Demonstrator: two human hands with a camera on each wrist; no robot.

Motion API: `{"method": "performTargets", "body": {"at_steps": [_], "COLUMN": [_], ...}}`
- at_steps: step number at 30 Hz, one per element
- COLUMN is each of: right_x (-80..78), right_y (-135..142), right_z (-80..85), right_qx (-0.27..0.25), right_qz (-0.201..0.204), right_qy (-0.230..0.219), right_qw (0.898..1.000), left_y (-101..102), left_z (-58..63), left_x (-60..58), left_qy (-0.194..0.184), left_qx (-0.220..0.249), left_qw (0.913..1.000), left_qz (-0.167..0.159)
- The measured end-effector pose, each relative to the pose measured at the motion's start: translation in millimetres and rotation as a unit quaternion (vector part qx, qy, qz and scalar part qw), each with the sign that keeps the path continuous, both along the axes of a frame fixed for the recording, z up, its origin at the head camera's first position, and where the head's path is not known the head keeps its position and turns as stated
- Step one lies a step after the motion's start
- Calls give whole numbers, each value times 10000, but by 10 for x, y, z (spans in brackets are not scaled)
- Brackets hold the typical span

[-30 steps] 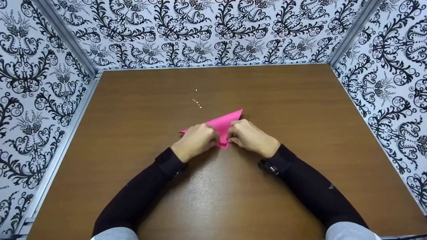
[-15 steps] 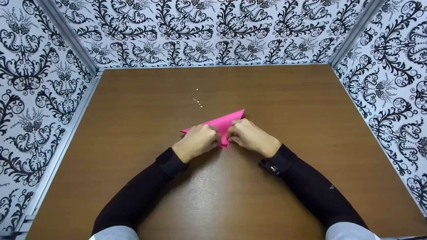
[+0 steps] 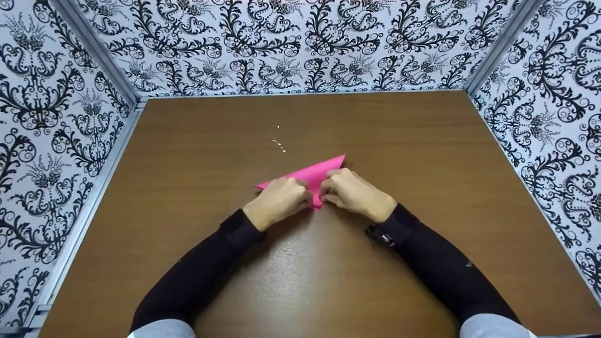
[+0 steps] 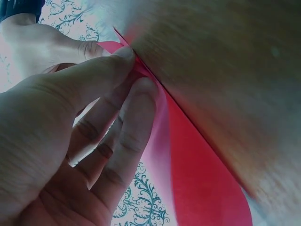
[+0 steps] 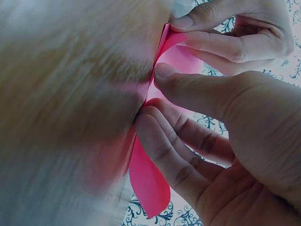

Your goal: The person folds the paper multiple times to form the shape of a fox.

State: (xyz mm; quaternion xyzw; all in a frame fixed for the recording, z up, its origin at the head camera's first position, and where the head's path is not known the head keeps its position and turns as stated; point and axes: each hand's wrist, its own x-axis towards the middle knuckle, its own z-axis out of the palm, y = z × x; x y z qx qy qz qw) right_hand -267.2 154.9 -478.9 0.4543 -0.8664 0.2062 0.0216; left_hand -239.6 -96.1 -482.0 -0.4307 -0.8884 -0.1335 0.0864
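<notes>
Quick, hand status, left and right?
Left hand: closed, pinching the folded pink paper between thumb and fingers.
Right hand: closed, pinching the same folded pink paper.

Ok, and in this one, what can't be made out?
Pink sheet, head view: lower sides partly hidden by the left hand and right hand.
Pink sheet, left wrist view: one end cut off by the bottom edge.
Pale specks, head view: too small to identify.
Tabletop, right wrist view: grain blurred.
</notes>
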Motion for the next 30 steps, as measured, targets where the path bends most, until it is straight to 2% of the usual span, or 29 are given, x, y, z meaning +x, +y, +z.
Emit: {"method": "performTargets", "body": {"at_steps": [16,23,30], "right_x": [9,3,4], "right_y": [-6,-15,-25], "right_z": [-26,-53,-47], "right_qx": [54,37,56], "right_qz": [-18,32,20], "right_qy": [-17,34,39], "right_qw": [10000,10000,10000], "left_y": [9,5,-9], "left_z": [-8,-4,6], "left_x": [11,12,8], "left_qy": [231,15,147], "left_qx": [-278,-322,-364], "left_qw": [9993,9995,9992], "left_qz": [2,70,39]}}
